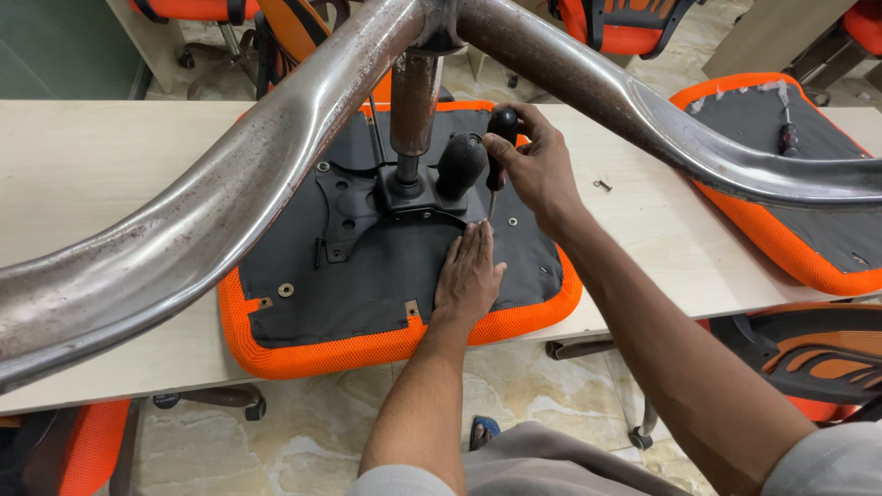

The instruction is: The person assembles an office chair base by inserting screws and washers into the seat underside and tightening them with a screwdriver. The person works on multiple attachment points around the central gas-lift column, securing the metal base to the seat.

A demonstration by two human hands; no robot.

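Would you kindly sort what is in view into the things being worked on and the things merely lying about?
In hand:
- right hand gripping the black-handled screwdriver
- left hand flat on the upturned orange seat
- black mechanism plate with its chrome base legs

Lying about:
- second orange seat with another screwdriver on it
- loose screw on the table
- orange chairs beyond

We get bright, even overhead light, soft shadows only. Glare streaks run along the chrome legs [276, 138], which sit close to the lens and look soft. Wide-angle bend shows at the table [92, 156] edges. Hands and seat [386, 266] are sharp.
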